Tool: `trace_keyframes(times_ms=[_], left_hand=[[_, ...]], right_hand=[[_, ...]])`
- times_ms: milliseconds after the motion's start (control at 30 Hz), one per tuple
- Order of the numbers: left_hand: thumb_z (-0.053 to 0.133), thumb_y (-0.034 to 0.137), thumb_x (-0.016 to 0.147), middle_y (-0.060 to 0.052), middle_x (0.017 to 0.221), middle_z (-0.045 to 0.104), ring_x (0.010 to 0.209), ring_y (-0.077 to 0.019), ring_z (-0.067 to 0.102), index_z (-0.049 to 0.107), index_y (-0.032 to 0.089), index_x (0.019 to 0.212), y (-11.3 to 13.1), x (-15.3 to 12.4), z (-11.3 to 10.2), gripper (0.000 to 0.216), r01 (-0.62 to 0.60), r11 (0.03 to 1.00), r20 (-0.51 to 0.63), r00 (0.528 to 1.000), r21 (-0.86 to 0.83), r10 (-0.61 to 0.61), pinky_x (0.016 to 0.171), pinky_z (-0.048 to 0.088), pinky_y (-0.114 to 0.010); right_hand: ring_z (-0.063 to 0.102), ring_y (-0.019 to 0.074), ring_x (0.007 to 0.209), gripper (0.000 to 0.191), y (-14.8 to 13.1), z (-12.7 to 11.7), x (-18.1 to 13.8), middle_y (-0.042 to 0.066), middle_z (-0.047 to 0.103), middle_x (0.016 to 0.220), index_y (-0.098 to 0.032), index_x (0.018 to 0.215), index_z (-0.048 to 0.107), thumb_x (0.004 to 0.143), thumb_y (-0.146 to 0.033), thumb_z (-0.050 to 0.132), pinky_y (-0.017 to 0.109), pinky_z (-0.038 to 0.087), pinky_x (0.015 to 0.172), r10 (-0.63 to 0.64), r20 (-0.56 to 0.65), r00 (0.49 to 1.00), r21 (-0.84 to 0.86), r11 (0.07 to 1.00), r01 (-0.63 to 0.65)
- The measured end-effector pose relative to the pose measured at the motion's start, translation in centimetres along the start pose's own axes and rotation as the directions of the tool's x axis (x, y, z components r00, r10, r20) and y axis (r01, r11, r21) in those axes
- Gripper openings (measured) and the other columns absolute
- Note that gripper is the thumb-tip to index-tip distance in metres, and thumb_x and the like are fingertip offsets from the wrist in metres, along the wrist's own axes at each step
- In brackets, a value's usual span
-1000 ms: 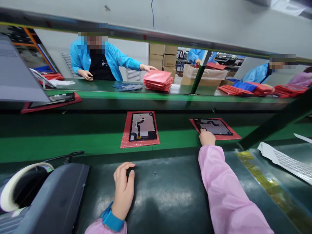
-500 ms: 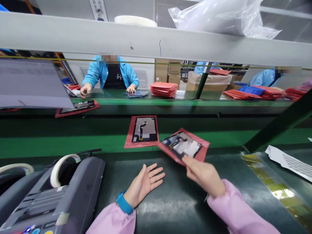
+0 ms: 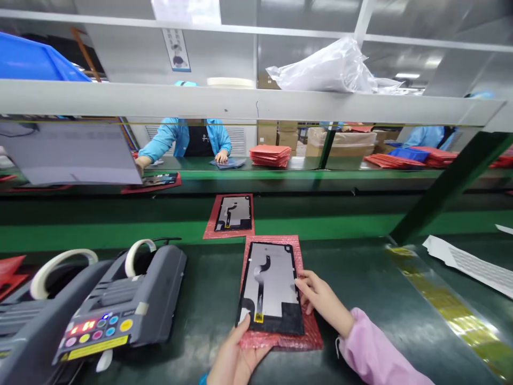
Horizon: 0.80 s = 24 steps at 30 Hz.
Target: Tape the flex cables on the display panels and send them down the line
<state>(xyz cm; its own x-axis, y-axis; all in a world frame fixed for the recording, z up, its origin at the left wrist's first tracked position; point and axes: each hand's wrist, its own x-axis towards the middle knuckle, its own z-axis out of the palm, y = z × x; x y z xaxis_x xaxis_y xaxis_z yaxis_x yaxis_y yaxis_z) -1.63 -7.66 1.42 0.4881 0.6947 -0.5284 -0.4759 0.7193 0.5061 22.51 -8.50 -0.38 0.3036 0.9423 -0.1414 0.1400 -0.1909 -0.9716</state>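
Note:
A tablet screen (image 3: 276, 272), its back with a flex cable facing up, lies on a red bubble-wrap bag (image 3: 288, 341) in front of me. My left hand (image 3: 242, 347) grips both at the lower left corner, thumb on top and fingers underneath. At the right edge, my right hand (image 3: 320, 299) has its fingers closed on the screen's side. Just beyond, on the green strip, a second tablet screen (image 3: 240, 213) rests on its own red bag (image 3: 211, 227).
Two grey tape dispensers (image 3: 160, 299) with white tape rolls stand at left. A white label sheet (image 3: 473, 264) lies at right. Across the bench a co-worker in a blue jacket (image 3: 164, 141) sits near a stack of red bags (image 3: 270, 155). A green post (image 3: 449, 192) slants at right.
My right hand has brought the screen and bag nearer and turned them upright to me. My open left hand has taken hold of the lower corner. The view has tilted up.

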Motion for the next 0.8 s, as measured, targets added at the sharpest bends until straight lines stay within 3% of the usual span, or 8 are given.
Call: trace_keyframes(times_ms=[133,267,433,500,600,633,733,800], left_hand=[[0.074,0.010,0.087,-0.013,0.124,0.075,0.115,-0.0326,0.072,0.051,0.020,0.146,-1.1,-2.5,-0.2,0.065,-0.075,0.994,-0.034,0.997,-0.079,0.072,0.103,0.056,-0.050],[0.089,0.023,0.074,-0.009,0.128,0.074,0.128,-0.0322,0.063,0.069,0.024,0.127,-1.7,-4.0,-1.1,0.056,-0.157,0.986,0.007,0.987,-0.064,0.158,0.112,0.050,-0.045],[0.087,0.048,0.074,-0.010,0.136,0.069,0.136,-0.0333,0.055,0.071,0.025,0.123,-3.1,-6.3,-4.0,0.057,-0.238,0.968,-0.071,0.967,0.084,0.244,0.116,0.043,-0.046],[0.086,0.054,0.072,-0.011,0.139,0.066,0.138,-0.0332,0.053,0.067,0.027,0.127,-2.7,-7.4,-5.8,0.064,-0.358,0.910,-0.213,0.891,0.209,0.400,0.116,0.042,-0.046],[0.086,0.060,0.066,-0.012,0.131,0.066,0.126,-0.0339,0.061,0.065,0.026,0.119,0.4,-9.3,-8.6,0.066,-0.569,0.716,-0.379,0.608,0.404,0.697,0.105,0.050,-0.048],[0.083,0.064,0.067,-0.011,0.123,0.067,0.117,-0.0323,0.066,0.064,0.025,0.115,1.9,-9.9,-9.4,0.065,-0.599,0.679,-0.398,0.550,0.425,0.734,0.097,0.055,-0.048],[0.084,0.065,0.066,-0.001,0.102,0.064,0.095,-0.0202,0.065,0.063,0.026,0.107,6.2,-11.2,-11.0,0.060,-0.637,0.599,-0.418,0.434,0.485,0.798,0.076,0.056,-0.031],[0.085,0.063,0.065,0.001,0.093,0.062,0.086,-0.0164,0.061,0.065,0.024,0.101,8.2,-11.4,-11.3,0.056,-0.639,0.567,-0.395,0.409,0.520,0.823,0.069,0.052,-0.026]], right_hand=[[0.055,0.0125,0.044,0.088,0.7,0.9,-0.3,-0.008,0.055,0.068,-0.021,0.129,0.046,0.060,-0.061,0.082,0.023,0.041,0.037,0.035,0.098,0.995,0.205,0.977,-0.055],[0.061,0.0134,0.060,0.084,0.7,1.0,-0.8,-0.005,0.057,0.075,-0.023,0.132,0.050,0.064,-0.056,0.086,0.024,0.049,0.051,-0.050,0.093,0.994,0.323,0.946,0.017],[0.053,0.0133,0.050,0.081,0.7,0.1,-2.0,-0.006,0.055,0.071,-0.022,0.134,0.053,0.069,-0.063,0.079,0.027,0.046,0.044,-0.016,0.145,0.989,0.040,0.999,0.010],[0.053,0.0147,0.052,0.070,0.7,-0.5,-2.4,-0.004,0.056,0.071,-0.021,0.129,0.060,0.073,-0.061,0.075,0.030,0.049,0.051,-0.103,0.111,0.988,-0.172,0.978,0.121],[0.054,0.0164,0.058,0.054,1.0,-1.4,-2.2,0.000,0.058,0.078,-0.021,0.119,0.068,0.080,-0.059,0.070,0.033,0.051,0.061,-0.300,0.064,0.952,-0.397,0.867,0.301],[0.054,0.0168,0.059,0.052,1.1,-1.7,-1.9,0.001,0.059,0.080,-0.021,0.118,0.069,0.082,-0.060,0.067,0.033,0.051,0.061,-0.322,0.063,0.944,-0.425,0.847,0.318],[0.056,0.0173,0.059,0.052,1.7,-2.1,-1.1,0.001,0.061,0.079,-0.021,0.116,0.067,0.086,-0.062,0.058,0.031,0.051,0.060,-0.280,0.068,0.957,-0.453,0.846,0.280],[0.057,0.0172,0.060,0.051,2.1,-2.2,-0.7,0.001,0.062,0.079,-0.021,0.114,0.067,0.086,-0.062,0.055,0.030,0.051,0.060,-0.257,0.061,0.964,-0.470,0.845,0.255]])
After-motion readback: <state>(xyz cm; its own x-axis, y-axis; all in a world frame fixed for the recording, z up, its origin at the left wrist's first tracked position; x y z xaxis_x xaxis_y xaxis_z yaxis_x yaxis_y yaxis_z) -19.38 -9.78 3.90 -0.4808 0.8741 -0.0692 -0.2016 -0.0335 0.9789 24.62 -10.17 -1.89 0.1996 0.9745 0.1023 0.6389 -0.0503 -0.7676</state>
